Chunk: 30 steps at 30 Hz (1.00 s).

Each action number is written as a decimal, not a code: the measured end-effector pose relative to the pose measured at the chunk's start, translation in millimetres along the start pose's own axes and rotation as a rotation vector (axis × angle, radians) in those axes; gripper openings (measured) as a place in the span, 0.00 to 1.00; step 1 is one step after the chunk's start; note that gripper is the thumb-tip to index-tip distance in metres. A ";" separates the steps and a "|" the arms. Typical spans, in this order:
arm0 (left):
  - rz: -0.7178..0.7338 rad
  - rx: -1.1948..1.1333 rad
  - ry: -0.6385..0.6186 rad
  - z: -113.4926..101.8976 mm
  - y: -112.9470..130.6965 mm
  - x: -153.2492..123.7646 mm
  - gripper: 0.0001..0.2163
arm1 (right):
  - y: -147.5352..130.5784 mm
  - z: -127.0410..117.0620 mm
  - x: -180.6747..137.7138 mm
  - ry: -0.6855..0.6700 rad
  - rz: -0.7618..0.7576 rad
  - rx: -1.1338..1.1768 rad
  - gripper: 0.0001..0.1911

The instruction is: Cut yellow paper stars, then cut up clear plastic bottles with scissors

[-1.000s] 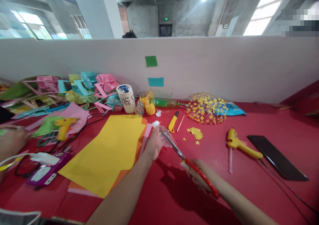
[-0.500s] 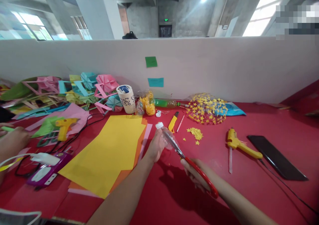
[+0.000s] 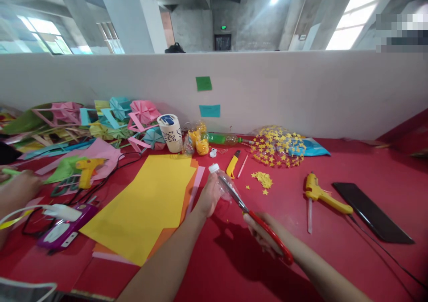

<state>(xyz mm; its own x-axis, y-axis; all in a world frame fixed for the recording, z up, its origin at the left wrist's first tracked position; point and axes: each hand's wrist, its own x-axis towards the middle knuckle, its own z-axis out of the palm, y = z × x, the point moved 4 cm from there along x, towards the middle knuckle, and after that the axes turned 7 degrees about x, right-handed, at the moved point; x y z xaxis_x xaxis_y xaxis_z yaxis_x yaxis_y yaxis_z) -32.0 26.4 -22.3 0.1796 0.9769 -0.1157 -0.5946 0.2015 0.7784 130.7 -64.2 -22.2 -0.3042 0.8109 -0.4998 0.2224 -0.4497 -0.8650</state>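
Note:
My left hand (image 3: 209,194) grips a clear plastic bottle top (image 3: 228,187) with a white cap (image 3: 214,168), held above the red table. In my right hand (image 3: 264,233) are red-handled scissors (image 3: 245,207), my fingers wrapped round the handles. Their blades lie against the clear plastic near the cap; whether they are cutting into it I cannot tell. Beyond the hands lie a yellow utility knife (image 3: 233,164), a striped stick (image 3: 242,165) and a pile of yellow paper stars (image 3: 263,179).
Yellow paper sheets (image 3: 143,204) lie left of my arm. A glue gun (image 3: 326,195) and black phone-like slab (image 3: 372,213) lie right. Star-covered clear plastic (image 3: 278,146) and a green bottle (image 3: 219,138) line the partition. At far left are another person's hand (image 3: 22,188) and a purple power strip (image 3: 67,226).
The view has shifted very slightly. My hands, the bottle top and the scissors stay in almost the same position.

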 end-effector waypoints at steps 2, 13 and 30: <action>0.010 0.008 -0.001 -0.7 -0.7 0.2 0.16 | 0.8 -0.9 0.8 -0.008 -0.003 0.007 0.34; 0.047 0.071 -0.017 -2.3 -2.2 1.4 0.16 | -9.7 1.9 -3.8 0.006 -0.014 -0.020 0.35; 0.051 0.095 -0.013 -7.2 -3.1 2.3 0.15 | -14.5 -2.1 -8.5 -0.013 0.003 -0.040 0.34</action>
<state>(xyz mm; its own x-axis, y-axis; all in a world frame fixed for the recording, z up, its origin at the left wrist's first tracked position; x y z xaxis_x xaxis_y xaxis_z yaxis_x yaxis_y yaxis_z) -35.4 28.5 -29.4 0.1621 0.9845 -0.0669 -0.5262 0.1436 0.8382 132.1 -63.8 -5.3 -0.3155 0.8046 -0.5030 0.2604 -0.4363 -0.8613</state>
